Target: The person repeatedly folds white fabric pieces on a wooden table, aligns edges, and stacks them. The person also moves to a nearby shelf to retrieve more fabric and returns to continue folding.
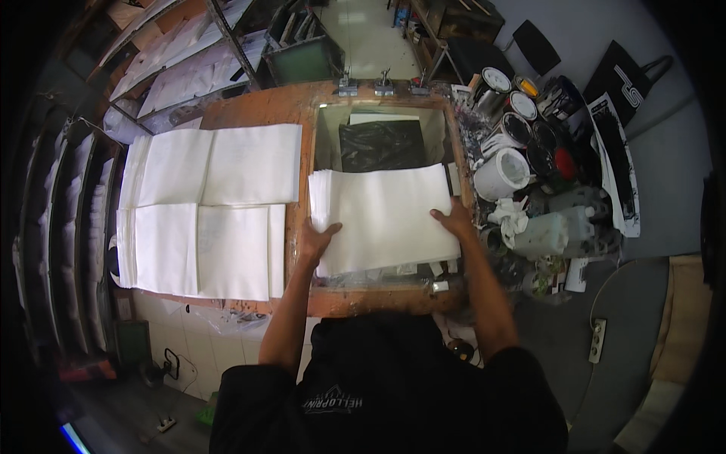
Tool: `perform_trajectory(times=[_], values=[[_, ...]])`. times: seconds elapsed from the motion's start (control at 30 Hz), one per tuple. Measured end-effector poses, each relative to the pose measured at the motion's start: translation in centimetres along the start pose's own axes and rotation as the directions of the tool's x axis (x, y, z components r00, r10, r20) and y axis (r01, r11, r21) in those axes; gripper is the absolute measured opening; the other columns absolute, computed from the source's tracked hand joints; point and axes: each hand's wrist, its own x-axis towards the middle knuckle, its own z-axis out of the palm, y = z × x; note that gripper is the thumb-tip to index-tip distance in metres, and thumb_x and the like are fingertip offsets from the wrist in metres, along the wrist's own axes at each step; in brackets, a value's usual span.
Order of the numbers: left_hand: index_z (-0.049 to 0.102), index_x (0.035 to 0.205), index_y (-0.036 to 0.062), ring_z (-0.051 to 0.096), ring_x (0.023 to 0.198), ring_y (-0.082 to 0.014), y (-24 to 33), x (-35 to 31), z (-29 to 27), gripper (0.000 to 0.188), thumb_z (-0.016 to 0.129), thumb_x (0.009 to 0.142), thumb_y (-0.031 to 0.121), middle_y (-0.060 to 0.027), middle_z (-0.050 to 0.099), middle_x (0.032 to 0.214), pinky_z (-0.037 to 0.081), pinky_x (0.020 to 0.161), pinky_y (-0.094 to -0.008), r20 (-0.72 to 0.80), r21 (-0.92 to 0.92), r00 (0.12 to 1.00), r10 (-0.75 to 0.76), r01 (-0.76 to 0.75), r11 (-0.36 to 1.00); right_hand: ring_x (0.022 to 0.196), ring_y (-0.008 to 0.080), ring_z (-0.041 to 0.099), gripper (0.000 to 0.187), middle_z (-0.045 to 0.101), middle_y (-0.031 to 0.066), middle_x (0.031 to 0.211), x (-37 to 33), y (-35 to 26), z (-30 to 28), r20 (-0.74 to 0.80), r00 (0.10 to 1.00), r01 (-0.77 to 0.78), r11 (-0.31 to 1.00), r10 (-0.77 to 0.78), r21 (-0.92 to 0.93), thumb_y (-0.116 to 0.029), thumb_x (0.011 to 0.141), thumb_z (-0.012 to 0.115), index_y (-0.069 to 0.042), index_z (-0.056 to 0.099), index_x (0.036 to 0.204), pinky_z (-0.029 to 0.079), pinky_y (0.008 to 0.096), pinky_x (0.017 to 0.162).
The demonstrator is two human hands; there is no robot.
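Between my two hands is a stack of thin white sheets, which could be paper or cloth. Its left edge fans out slightly into layers. My left hand grips the left side, thumb on top and fingers hidden beneath. On the opposite side my right hand holds the stack the same way. The stack is over a framed glass-like panel set in the wooden table. A wrinkled black sheet shows beyond the stack's far edge. More white sheets lie in overlapping piles to the left.
Metal hinge clamps stand along the table's far edge. Paint-stained tubs and cloudy plastic jugs crowd the right side. Racks of white sheets rise at the far left. A power strip hangs at the lower right.
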Motion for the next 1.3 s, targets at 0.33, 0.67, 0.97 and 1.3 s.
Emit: perform_trajectory(times=[0.33,0.67,0.97,1.3], values=[[0.051,0.127,-0.0088,0.071,0.095,-0.0368,5.4,-2.8,1.1,0.061,0.081,0.083,0.021,-0.0264,0.07,0.107,0.056,0.084,-0.0427,0.026,-0.062,0.999,-0.039,0.04,0.997,0.093,0.0354,0.071,0.07,0.073,0.0177,0.103,-5.2,-12.5,6.3,-0.032,0.999,-0.03,0.999,0.03,-0.017,-0.052,0.074,0.084,-0.003,0.063,0.119,0.054,0.0478,0.084],[0.05,0.137,-0.0012,0.046,0.132,-0.0441,4.6,-7.4,3.7,0.065,0.077,0.08,0.015,-0.0294,0.056,0.127,0.033,0.113,-0.0522,-0.124,0.067,0.782,0.611,-0.608,0.791,0.125,0.0387,0.058,0.086,0.054,0.0245,0.137,-9.1,-16.9,4.0,-0.028,0.939,0.318,0.836,-0.342,0.447,-0.025,0.077,0.085,0.0,0.039,0.146,0.048,0.0454,0.101],[0.048,0.145,0.0061,0.042,0.137,-0.0451,4.3,-6.9,5.4,0.074,0.078,0.079,0.021,-0.0251,0.039,0.149,0.035,0.115,-0.0502,-0.093,-0.158,0.815,0.573,-0.58,0.799,0.154,0.0463,0.015,0.099,0.021,0.0243,0.166,-8.8,-28.0,-7.9,0.303,0.662,0.747,0.566,-0.686,-0.35,-0.078,0.091,0.042,-0.009,0.031,0.16,0.013,0.0678,0.12],[0.004,0.154,-0.0111,0.047,0.137,-0.0359,5.0,-6.5,6.3,0.111,0.082,0.079,0.012,-0.0295,0.04,0.149,0.033,0.117,-0.0431,-0.225,-0.407,0.873,0.432,-0.487,0.773,0.155,0.0468,0.006,0.107,0.013,0.0246,0.168,-5.4,-28.5,-9.5,0.118,0.563,0.822,0.539,-0.818,-0.185,-0.087,0.085,0.038,-0.013,0.028,0.162,0.002,0.0695,0.12]])
